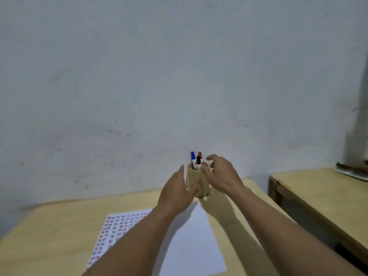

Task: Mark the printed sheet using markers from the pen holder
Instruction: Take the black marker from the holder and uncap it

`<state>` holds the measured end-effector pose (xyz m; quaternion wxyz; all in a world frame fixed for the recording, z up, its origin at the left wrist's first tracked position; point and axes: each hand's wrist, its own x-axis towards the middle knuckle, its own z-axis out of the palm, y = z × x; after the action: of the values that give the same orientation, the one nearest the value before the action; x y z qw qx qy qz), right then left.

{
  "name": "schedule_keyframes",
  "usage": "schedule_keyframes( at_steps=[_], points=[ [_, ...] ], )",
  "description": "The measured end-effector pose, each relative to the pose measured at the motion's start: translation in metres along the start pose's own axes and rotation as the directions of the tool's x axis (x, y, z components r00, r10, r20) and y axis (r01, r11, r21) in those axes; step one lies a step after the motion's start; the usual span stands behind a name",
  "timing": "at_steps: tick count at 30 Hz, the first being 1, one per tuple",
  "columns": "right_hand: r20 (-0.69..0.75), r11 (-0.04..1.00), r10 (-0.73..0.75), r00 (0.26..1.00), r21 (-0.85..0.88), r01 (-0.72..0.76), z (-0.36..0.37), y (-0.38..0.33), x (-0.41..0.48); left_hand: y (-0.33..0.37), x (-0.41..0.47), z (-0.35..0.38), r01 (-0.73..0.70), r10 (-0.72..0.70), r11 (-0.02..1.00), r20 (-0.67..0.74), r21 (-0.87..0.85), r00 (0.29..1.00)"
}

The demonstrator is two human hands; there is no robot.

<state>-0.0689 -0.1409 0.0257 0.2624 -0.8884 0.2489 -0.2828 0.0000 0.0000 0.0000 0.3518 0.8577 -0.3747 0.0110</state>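
A wooden pen holder [199, 180] stands at the far edge of the table, near the wall. Three markers stick up from it: a blue-capped marker [192, 157], a red-capped marker [200, 155] and a black-capped marker [198, 161]. My left hand [176, 191] is against the holder's left side, thumb on its front, fingers extended. My right hand [221, 174] hovers at the holder's rim, fingers spread and curled beside the markers, holding nothing. The printed sheet [119, 226] with rows of small red and dark marks lies on the table, partly hidden by my left forearm.
A plain white sheet [195, 242] lies right of the printed sheet. The light wooden table [49, 232] ends at a grey wall. A second wooden table [318, 196] stands to the right across a gap, with a flat object [352, 170] on its far corner.
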Motion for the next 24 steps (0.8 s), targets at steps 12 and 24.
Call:
schedule_keyframes(
  at_steps=[12,24],
  points=[
    [-0.089,0.998,0.056,0.994,-0.01,-0.058,0.05,0.011,0.036,-0.025,0.04,0.039,0.074,-0.08,0.987,-0.038,-0.14,0.996],
    [-0.096,0.991,0.065,0.993,0.126,-0.052,0.018,0.0,0.026,-0.026,0.037,0.047,0.072,-0.085,0.97,-0.044,-0.233,0.995]
  ],
)
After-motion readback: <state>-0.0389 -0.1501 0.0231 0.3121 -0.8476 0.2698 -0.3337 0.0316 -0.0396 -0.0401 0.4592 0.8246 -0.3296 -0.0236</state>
